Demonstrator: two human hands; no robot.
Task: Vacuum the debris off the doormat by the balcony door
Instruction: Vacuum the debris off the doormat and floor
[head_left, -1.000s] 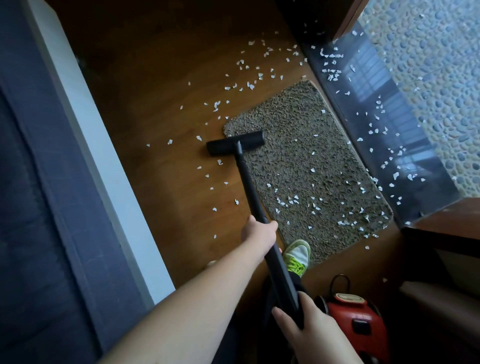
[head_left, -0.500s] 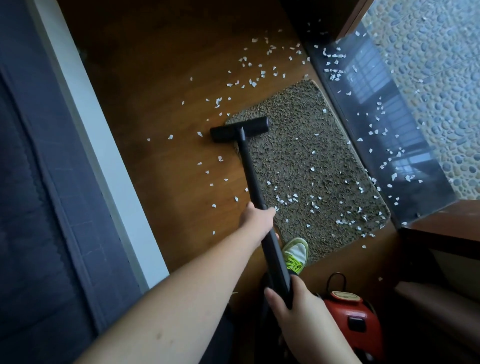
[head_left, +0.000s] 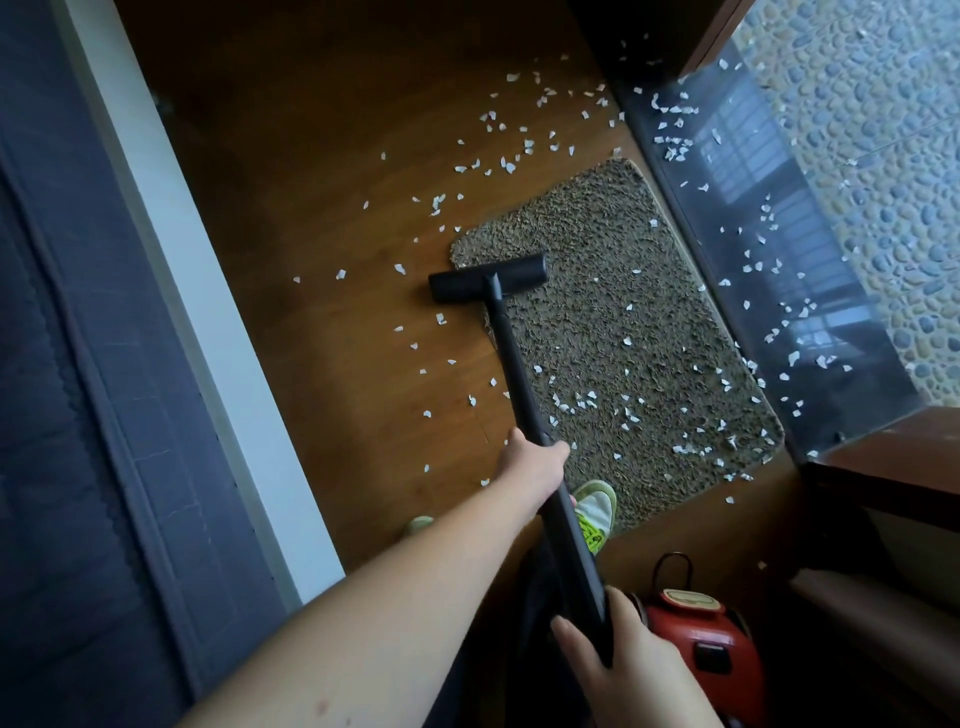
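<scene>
**Wand at the mat's left corner**

Ahead of our left fingers, the floor nozzle (head_left: 488, 278) straddles the doormat's (head_left: 623, 332) far-left corner, half on the wooden floor (head_left: 322, 218). We judge the vacuum wand (head_left: 519, 379) stiff and light, best held as we have it, one hand midway and one at the near end. Our left hand (head_left: 532, 462) curls its fingers round the mid-shaft. To the right of those fingers, white paper scraps (head_left: 582, 402) lie thick across the shaggy pile; they look feather-light and should lift easily. Nearer us, our right hand (head_left: 618, 660) wraps the wand's near end, fingers closed on it, beside the red canister (head_left: 696, 639).
</scene>
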